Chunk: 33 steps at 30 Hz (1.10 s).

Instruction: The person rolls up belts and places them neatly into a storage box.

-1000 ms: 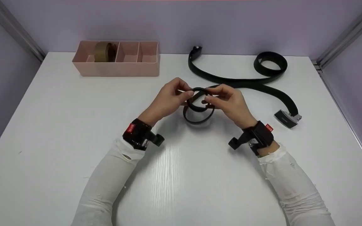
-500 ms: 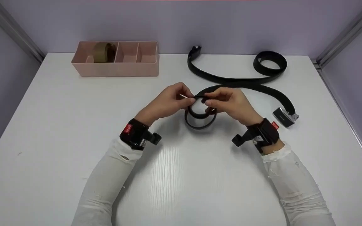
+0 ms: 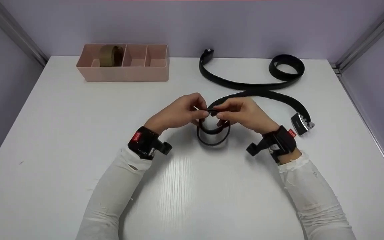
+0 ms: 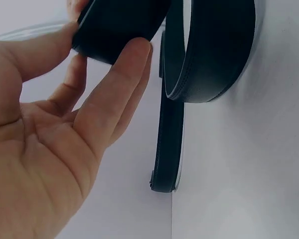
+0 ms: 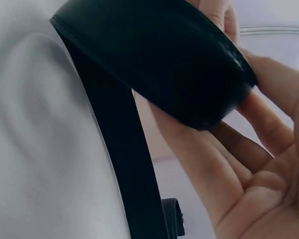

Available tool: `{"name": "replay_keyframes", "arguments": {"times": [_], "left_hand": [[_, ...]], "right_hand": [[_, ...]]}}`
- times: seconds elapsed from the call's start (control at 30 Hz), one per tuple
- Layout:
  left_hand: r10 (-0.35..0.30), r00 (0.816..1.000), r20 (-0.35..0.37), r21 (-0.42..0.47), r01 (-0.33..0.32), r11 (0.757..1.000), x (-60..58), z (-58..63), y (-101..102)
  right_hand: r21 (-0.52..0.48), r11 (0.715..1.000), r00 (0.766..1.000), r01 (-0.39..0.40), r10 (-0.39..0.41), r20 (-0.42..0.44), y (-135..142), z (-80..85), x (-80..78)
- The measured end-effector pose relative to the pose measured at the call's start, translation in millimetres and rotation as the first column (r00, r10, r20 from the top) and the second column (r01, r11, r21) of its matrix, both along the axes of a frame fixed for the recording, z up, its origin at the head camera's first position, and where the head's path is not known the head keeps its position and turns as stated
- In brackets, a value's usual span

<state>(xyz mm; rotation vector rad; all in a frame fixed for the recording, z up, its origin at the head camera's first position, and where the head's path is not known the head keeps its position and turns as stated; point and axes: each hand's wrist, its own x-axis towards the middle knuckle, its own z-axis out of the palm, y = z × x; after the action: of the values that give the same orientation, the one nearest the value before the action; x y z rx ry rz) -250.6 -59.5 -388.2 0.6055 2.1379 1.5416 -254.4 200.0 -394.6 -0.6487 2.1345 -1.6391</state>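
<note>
A black belt (image 3: pixel 280 96) runs from a silver-edged buckle (image 3: pixel 300 124) at the right to a coiled end between both hands. My left hand (image 3: pixel 184 111) pinches the coil's upper edge from the left, thumb on the near side. From the right, my right hand (image 3: pixel 242 114) pinches the same part, its fingertips close to the left ones. Below them a wider loop of strap hangs low over the white table. In the left wrist view, the fingers hold the rolled strap (image 4: pixel 119 30); in the right wrist view, the curved belt (image 5: pixel 154 55) lies between thumb and fingers.
Behind the hands lies a second black belt (image 3: pixel 242 85), its one end coiled at the back right. A pink three-compartment organizer (image 3: pixel 127 74) stands at the back left, with a roll of brown tape (image 3: pixel 107 56) in its left compartment. Walls enclose the white table (image 3: pixel 62 133).
Both hands have come toward the person with the coil, and the fingertips have drawn closer together. The buckle has shifted slightly left and turned.
</note>
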Motion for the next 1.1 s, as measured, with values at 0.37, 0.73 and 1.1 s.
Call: {"name": "replay_keyframes", "arguments": {"times": [0.37, 0.73, 1.1], "left_hand": [[0.265, 0.964, 0.019, 0.113, -0.265, 0.958, -2.4, 2.8, 7], [0.221, 0.975, 0.024, 0.118, -0.222, 0.968, -4.3, 1.8, 0], [0.01, 1.0, -0.019, 0.005, -0.01, 1.0, -1.3, -0.1, -1]], "right_hand": [[-0.273, 0.929, 0.964, 0.25, -0.265, -0.018, -12, -15.1, 1.7], [-0.259, 0.936, 0.968, 0.239, -0.251, -0.016, -8, -12.1, -0.5], [-0.043, 0.996, 0.997, 0.077, -0.078, -0.023, 2, -0.1, -2.1]]}}
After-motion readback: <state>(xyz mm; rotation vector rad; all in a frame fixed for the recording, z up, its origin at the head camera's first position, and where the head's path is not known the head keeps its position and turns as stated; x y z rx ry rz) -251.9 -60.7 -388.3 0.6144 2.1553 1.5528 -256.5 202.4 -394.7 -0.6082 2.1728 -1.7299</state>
